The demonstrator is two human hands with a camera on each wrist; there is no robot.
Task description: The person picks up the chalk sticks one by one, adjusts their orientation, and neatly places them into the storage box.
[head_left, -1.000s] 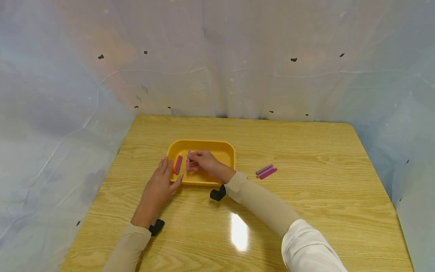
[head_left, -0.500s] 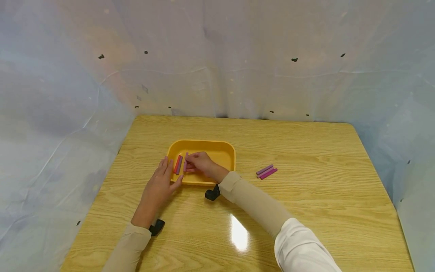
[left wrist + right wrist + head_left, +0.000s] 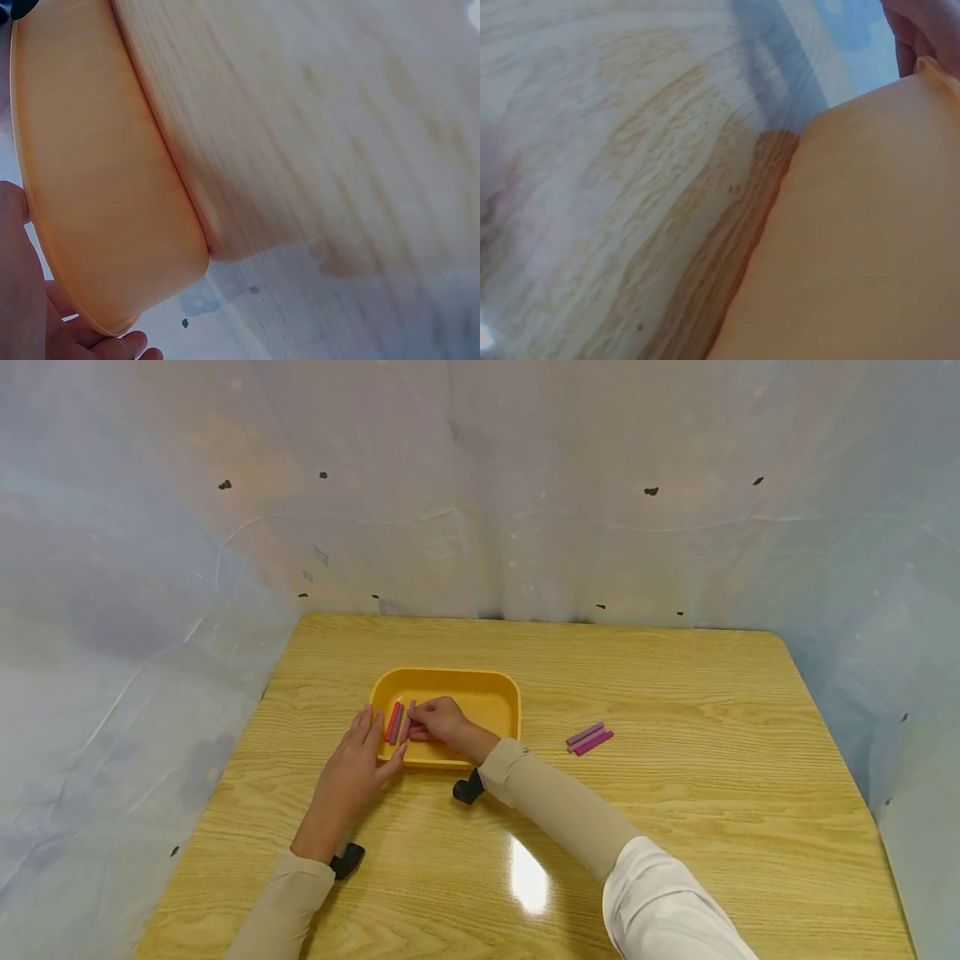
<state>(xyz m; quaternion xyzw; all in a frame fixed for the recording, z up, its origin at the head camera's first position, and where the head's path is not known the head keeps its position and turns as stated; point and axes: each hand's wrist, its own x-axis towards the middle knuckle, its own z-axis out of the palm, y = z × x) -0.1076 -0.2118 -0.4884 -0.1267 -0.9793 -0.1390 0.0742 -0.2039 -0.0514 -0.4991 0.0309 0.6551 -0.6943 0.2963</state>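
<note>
A yellow tray (image 3: 487,697) stands on the table. My right hand (image 3: 448,722) reaches inside it and pinches a thin purple stick (image 3: 406,732), partly covered by the fingertips. To the left of that stick, a red stick (image 3: 392,723) and a darker purple stick (image 3: 397,727) lie side by side. My left hand (image 3: 351,770) rests at the tray's left front corner, fingers fairly straight along the side and thumb by the front rim. The left wrist view has the tray's outer wall (image 3: 105,165) with fingers (image 3: 22,277) at its rim. The right wrist view hides the sticks.
To the tray's right, a small group of purple and magenta sticks (image 3: 590,738) lies on the wooden table (image 3: 690,827). Grey-white sheeting (image 3: 540,485) hangs behind and at both sides. A black wrist camera (image 3: 468,787) sits near the tray's front.
My right hand has shifted left, bringing the pinched purple stick closer to the other two in the tray; the stick now tilts more. My left hand has stayed put.
</note>
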